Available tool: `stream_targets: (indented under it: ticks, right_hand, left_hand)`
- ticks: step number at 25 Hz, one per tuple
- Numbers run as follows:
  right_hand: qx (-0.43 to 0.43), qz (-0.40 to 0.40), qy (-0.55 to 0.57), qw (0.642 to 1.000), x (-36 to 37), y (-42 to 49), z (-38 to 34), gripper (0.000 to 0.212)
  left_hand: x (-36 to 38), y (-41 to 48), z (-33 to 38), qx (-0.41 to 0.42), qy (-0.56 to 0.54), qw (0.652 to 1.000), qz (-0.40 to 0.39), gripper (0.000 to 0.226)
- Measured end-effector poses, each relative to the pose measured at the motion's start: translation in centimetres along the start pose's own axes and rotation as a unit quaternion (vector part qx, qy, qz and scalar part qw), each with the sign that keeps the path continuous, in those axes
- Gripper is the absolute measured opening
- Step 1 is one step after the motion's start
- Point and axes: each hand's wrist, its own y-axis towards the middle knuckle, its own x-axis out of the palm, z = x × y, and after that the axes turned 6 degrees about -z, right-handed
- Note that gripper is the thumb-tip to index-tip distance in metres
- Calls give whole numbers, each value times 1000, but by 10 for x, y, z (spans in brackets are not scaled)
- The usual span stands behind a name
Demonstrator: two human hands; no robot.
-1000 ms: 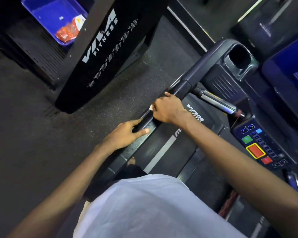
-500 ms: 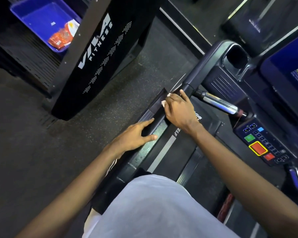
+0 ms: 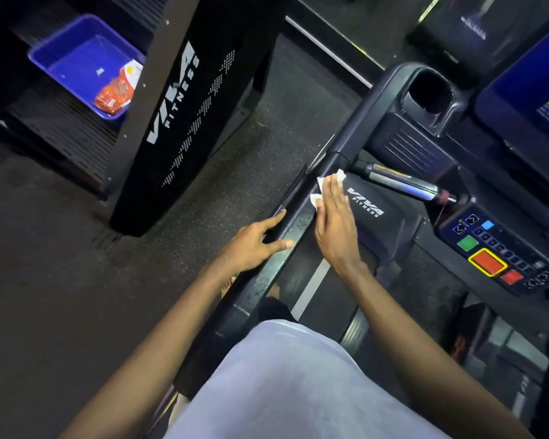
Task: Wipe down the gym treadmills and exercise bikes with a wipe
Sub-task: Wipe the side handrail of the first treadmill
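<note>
I stand on a black treadmill whose left handrail (image 3: 267,280) runs up from my body toward the console (image 3: 419,147). My right hand (image 3: 335,220) lies flat with straight fingers over a white wipe (image 3: 322,185), pressing it on the upper part of the rail beside the motor cover marked VIVA FITNESS (image 3: 366,205). Most of the wipe is hidden under the fingers. My left hand (image 3: 254,245) rests on the rail lower down, fingers spread, holding nothing.
A silver grip bar (image 3: 403,183) juts out just right of the wipe. The button panel (image 3: 495,255) with green and red keys sits at right. A black VIVA FITNESS stand (image 3: 178,115) and a blue tray (image 3: 83,64) with a packet lie at left across dark rubber floor (image 3: 61,264).
My right hand has slid up the rail toward the console and flattened out over the wipe. The left hand stays on the rail lower down.
</note>
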Motion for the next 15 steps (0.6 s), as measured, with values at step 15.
stream_targets:
  ticks: [15]
  right_hand:
    - [279, -11, 552, 786, 44, 22, 10, 61]
  left_hand:
    - [34, 9, 36, -26, 143, 987, 64, 82]
